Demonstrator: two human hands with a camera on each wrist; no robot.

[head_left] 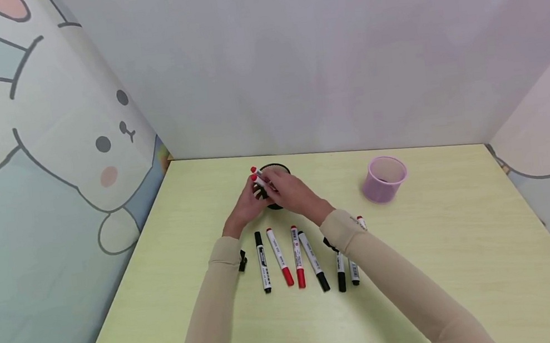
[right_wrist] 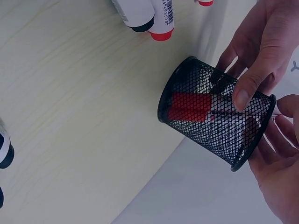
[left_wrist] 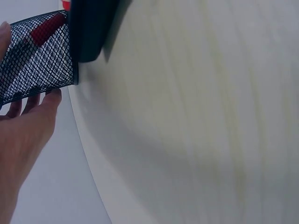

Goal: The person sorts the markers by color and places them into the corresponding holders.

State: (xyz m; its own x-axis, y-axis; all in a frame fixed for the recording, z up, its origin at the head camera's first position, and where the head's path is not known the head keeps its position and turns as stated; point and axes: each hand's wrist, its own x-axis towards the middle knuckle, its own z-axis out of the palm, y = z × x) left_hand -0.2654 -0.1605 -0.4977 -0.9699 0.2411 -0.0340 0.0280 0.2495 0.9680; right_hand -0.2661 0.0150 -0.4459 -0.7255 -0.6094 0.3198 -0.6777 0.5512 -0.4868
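Near the far edge of the table [head_left: 462, 230], the left hand [head_left: 248, 205] grips a black mesh cup [right_wrist: 217, 140] as the right hand [head_left: 294, 193] pinches red-ended markers [head_left: 258, 179] at its rim, work likely best done by bracing the cup and easing them down.

Left hand [head_left: 250, 203] beside right hand [head_left: 293, 192] — both arms [head_left: 396, 270] outstretched.
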